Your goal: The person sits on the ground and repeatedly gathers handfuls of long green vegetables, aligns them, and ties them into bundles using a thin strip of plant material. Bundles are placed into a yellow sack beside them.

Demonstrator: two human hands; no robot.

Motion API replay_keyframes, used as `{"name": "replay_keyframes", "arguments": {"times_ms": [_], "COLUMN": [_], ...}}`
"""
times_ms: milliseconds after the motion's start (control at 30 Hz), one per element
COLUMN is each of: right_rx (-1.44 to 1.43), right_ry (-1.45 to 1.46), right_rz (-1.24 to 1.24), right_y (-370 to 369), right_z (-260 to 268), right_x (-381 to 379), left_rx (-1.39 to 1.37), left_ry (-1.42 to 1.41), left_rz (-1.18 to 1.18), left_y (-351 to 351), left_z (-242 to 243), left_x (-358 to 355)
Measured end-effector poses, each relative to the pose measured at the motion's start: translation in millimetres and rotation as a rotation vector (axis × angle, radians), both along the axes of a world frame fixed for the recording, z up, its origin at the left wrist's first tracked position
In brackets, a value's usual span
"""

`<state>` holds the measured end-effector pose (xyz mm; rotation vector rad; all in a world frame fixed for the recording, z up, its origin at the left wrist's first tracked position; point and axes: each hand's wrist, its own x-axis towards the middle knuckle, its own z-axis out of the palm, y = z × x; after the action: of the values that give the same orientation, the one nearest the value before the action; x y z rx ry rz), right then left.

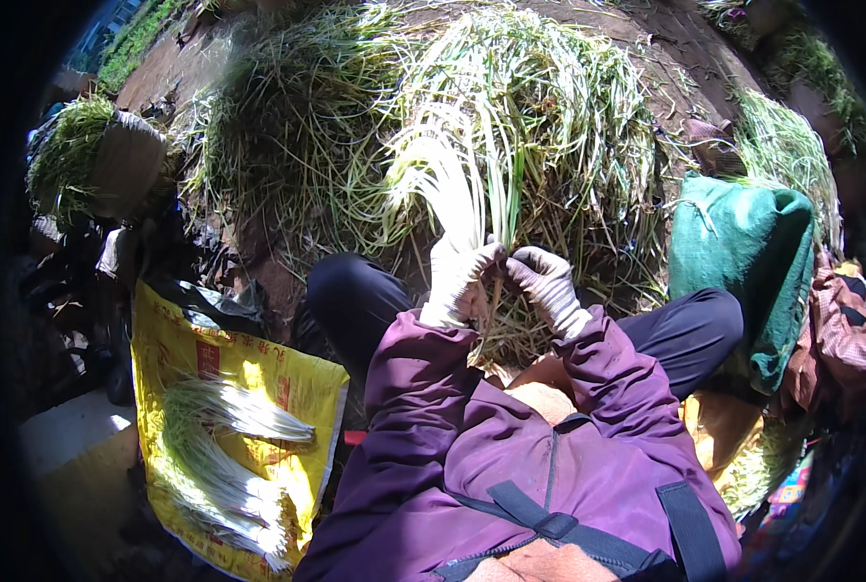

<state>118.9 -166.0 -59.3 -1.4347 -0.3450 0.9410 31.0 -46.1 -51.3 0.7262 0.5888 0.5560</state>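
A striped pale work glove covers my left hand [464, 280], which is closed around a bunch of long white-to-green leafy stalks [453, 193]. The stalks fan upward and away from me. Beside it, my gloved right hand [547, 284] has its thumb and forefinger pinched at the lower end of a few greener stalks [504, 196]. The fingertips of both hands almost meet there, and the exact grip is partly hidden. Beyond the hands lies a large heap of the same loose stalks [549, 87], tangled and partly dry.
To my left, sorted bundles of white-ended stalks [222, 473] rest on a yellow printed sack [316, 393]. A green woven sack [724, 240] stands by my right knee. Another wrapped bundle [128, 166] is at far left. A person's checked sleeve [844, 320] shows at far right.
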Motion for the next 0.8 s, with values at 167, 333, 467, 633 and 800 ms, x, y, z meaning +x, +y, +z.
{"name": "replay_keyframes", "arguments": {"times_ms": [167,333,467,633,800], "right_rx": [-0.034,-0.832,-1.146,-0.388,-0.175], "right_ry": [0.026,-0.597,-0.906,-0.527,-0.422], "right_rz": [-0.123,0.341,0.589,0.176,0.131], "right_y": [-9,-26,-47,-21,10], "right_z": [-39,-87,-80,-18,24], "right_x": [1,27,41,35,14], "left_rx": [0.036,0.156,0.189,0.143,0.070], "left_ry": [0.143,0.156,0.210,0.173,0.074], "left_rz": [0.013,0.160,0.187,0.077,0.115], "left_y": [0,4,13,7,-4], "left_z": [3,15,18,14,10], "left_x": [0,-2,-7,-5,3]}}
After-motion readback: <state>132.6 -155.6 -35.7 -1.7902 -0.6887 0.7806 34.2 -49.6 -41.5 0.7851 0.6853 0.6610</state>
